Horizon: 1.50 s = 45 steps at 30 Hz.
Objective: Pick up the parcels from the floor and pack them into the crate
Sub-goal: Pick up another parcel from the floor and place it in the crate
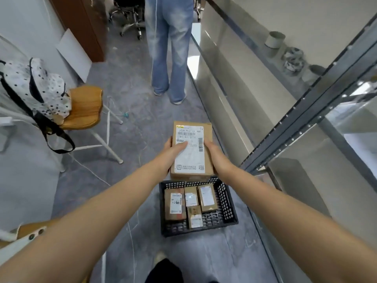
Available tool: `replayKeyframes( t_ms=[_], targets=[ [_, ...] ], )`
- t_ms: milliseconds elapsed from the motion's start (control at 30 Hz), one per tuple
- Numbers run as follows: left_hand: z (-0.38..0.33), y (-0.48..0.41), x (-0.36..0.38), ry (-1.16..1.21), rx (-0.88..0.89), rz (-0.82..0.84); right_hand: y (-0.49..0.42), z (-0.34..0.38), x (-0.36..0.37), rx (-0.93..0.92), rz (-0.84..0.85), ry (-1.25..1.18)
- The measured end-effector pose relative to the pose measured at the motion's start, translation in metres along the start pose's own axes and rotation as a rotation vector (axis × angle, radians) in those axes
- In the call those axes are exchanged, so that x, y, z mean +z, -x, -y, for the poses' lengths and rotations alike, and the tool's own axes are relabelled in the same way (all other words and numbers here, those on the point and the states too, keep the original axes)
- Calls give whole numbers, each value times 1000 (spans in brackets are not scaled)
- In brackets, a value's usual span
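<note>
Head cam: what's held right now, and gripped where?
A labelled cardboard parcel, held between both hands: left hand on its left edge with the thumb over the top face, right hand on its right edge.

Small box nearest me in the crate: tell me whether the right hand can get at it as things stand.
Probably not yet. The right hand grips the big parcel together with the left hand. The small box itself lies uncovered in the crate, so the way looks free otherwise.
</note>
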<state>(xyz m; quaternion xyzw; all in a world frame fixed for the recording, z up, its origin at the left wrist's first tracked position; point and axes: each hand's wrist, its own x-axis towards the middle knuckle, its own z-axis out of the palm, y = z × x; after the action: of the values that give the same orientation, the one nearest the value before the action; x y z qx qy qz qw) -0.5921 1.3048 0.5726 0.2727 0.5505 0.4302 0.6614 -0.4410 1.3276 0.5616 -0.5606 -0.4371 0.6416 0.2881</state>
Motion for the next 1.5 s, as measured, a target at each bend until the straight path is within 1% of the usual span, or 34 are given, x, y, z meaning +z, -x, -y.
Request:
replayKeyframes(
  t_ms=[100,200,267,367,467,533,633,700,733,833,900,967,1033,1133,1233,1333,1500],
  targets=[
    [33,-36,-12,26,-89,-44,-41,-41,0,74,-5,31],
    [77,-77,-33,15,-134,-110,-87,-91,4,154,45,57],
    [118,-108,-53,17,-165,-147,-120,-132,6,191,78,96],
    [196,-153,-79,43,-250,-186,-162,-214,8,256,91,106],
    [287,-200,-98,83,-329,-244,-204,-303,7,363,87,92],
    [342,-228,-110,97,-361,-296,-233,-362,8,443,98,93],
    [418,-271,-135,91,-386,-336,-279,-443,18,480,119,73],
    [446,-292,-147,40,-380,-357,-301,-475,24,502,132,78],
    [466,-304,-153,-23,-355,-385,-313,-495,28,504,131,84],
    [507,-328,-158,-351,-190,-531,-351,-553,34,488,99,94],
    [517,-330,-153,-429,-107,-599,-365,-570,37,456,46,153],
    [512,-325,-149,-456,-107,-631,-365,-562,39,436,23,181],
    [497,-314,-146,-478,-114,-639,-342,-512,44,472,4,189],
    [450,-283,-136,-462,-138,-600,-310,-454,39,512,18,175],
    [377,-242,-125,-378,-204,-567,-270,-385,33,563,44,167],
    [300,-200,-115,-322,-240,-576,-231,-312,27,551,69,180],
    [169,-141,-87,-424,-219,-528,-168,-176,12,476,33,161]
  ],
)
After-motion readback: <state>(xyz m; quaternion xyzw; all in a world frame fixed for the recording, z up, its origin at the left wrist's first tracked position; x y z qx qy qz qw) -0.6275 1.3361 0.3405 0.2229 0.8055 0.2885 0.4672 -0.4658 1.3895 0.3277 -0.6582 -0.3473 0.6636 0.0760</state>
